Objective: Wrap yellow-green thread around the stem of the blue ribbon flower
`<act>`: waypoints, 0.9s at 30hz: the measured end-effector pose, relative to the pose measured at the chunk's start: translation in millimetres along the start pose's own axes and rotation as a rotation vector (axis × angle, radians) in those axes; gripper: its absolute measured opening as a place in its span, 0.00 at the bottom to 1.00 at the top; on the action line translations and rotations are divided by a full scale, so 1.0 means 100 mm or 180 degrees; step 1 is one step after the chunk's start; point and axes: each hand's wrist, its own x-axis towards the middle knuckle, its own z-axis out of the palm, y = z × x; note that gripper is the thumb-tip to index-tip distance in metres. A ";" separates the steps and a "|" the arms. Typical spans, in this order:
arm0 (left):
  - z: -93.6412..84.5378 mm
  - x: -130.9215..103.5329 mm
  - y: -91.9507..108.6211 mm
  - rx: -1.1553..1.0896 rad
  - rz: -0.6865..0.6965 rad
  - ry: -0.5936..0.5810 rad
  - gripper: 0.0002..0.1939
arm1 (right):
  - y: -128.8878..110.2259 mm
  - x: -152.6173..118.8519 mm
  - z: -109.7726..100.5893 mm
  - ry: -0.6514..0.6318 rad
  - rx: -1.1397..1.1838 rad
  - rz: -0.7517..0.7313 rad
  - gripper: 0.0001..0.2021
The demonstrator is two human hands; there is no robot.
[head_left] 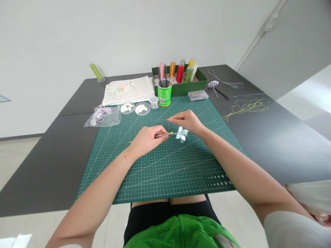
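Note:
A pale blue artificial flower (182, 134) lies sideways above the green cutting mat (165, 168), its head pointing right. My left hand (148, 137) is closed on its thin stem, with thumb and fingers pinched just left of the bloom; the stem's other end shows past the wrist side. Slightly behind and above the flower, my right hand (187, 121) has its thumb and fingertips pressed together. Whatever sits in that pinch, perhaps a fine thread, is too small to make out.
Behind the mat stand a green can (164, 95) of sticks and a green box (181, 89) of thread spools. White petals lie in round dishes (142, 109) beside a plastic bag (103, 119). Yellow-green thread (248, 107) and a purple flower (213, 84) lie at right.

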 end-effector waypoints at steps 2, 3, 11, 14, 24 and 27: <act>0.00 0.00 -0.01 -0.0038 0.0010 0.0135 0.03 | 0.03 0.01 0.01 -0.0092 0.0083 0.0034 0.15; 0.00 0.00 -0.01 -0.0111 -0.0004 0.0229 0.03 | 0.05 0.02 0.01 -0.0142 0.0125 0.0029 0.15; -0.02 0.06 -0.07 -0.0882 -0.0389 0.1006 0.14 | 0.00 -0.01 0.03 -0.0464 -0.0082 0.0043 0.22; -0.02 0.10 -0.13 -0.1282 -0.0500 0.1111 0.13 | -0.06 -0.03 0.04 -0.0568 0.0036 0.0090 0.20; -0.10 0.14 -0.22 -0.2411 -0.0955 0.1397 0.15 | -0.01 0.02 -0.10 0.0207 0.1000 0.0339 0.17; -0.13 0.15 -0.23 -0.2599 -0.1004 0.1485 0.15 | 0.08 0.05 -0.28 0.0470 0.0316 0.0178 0.14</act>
